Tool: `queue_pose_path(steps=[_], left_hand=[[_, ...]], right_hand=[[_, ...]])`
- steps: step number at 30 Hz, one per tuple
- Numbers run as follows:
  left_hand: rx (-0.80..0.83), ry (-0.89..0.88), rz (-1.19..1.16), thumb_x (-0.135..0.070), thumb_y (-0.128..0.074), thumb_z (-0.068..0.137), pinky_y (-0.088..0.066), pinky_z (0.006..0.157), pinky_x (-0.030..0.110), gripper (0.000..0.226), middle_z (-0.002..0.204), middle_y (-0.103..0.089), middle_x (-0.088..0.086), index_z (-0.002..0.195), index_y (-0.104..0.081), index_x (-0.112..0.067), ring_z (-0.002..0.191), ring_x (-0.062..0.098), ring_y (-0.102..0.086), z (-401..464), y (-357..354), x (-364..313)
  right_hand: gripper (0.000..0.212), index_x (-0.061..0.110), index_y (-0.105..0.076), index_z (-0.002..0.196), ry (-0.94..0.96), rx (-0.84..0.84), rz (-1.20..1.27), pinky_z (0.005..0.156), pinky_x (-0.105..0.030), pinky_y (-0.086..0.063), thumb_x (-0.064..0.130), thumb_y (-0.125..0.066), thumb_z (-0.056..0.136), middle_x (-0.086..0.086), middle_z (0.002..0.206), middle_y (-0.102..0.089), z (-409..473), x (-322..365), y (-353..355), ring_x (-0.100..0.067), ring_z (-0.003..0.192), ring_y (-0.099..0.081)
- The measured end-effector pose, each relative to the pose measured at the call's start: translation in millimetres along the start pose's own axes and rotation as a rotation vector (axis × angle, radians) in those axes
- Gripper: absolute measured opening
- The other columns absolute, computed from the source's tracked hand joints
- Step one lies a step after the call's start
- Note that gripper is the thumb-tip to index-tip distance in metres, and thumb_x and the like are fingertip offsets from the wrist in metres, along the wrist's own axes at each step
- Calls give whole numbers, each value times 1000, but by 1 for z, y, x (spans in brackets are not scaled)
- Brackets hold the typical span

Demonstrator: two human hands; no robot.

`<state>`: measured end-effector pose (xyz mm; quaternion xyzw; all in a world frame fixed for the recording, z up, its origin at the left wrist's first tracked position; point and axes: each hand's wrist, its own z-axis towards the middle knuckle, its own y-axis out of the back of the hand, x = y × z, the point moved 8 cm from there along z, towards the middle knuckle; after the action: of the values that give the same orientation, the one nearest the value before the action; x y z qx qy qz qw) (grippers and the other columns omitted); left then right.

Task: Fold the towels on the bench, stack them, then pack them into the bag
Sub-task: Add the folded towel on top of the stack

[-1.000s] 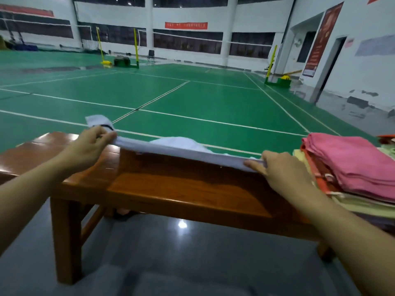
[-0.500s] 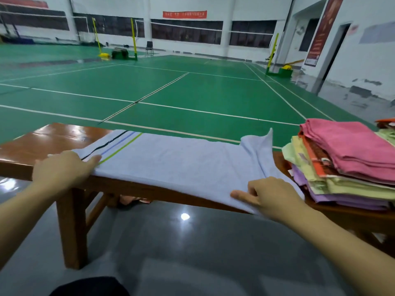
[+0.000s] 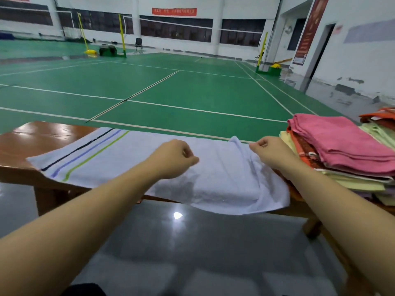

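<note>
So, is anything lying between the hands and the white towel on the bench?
Nothing visible is. The left hand hovers over the towel near its middle, the right hand is at its raised right edge, and no other thing lies on the towel.

Both forearms are bare up to the picture's lower edge, with no sleeve, watch, ring or glove on the left hand (image 3: 174, 159) or the right hand (image 3: 270, 152). A dark patch of clothing (image 3: 83, 289) (garment unclear) shows at the bottom edge.
</note>
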<state>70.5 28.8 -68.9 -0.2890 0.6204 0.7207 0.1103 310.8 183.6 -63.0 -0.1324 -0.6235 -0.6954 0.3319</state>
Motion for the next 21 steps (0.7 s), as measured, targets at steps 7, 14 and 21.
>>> queue_pose_path(steps=[7, 14, 21], left_hand=[[124, -243, -354, -15, -61, 92, -53, 73, 31, 18, 72, -72, 1, 81, -75, -11, 74, 20, -67, 15, -111, -124], [18, -156, -352, -25, -64, 90, -54, 75, 37, 13, 83, -73, 3, 85, -73, -18, 85, 28, -67, 45, -139, -133], [-35, -113, -102, -50, -61, 91, -38, 70, 32, 28, 75, -48, -5, 81, -48, -28, 80, 27, -54, 42, -142, -147]], right_hand=[[26, 2, -68, 112, -199, 141, 251, 79, -40, -51, 22, -61, 98, -17, 98, -62, 40, -13, -20, -26, 85, -55], [28, 2, -69, 119, -184, 166, 186, 74, -34, -53, 11, -58, 94, -10, 96, -63, 56, -25, -23, -24, 84, -59], [31, -2, -71, 107, -113, 134, -38, 62, -29, -35, 24, -60, 94, -25, 101, -70, 75, -23, -35, -15, 72, -40]])
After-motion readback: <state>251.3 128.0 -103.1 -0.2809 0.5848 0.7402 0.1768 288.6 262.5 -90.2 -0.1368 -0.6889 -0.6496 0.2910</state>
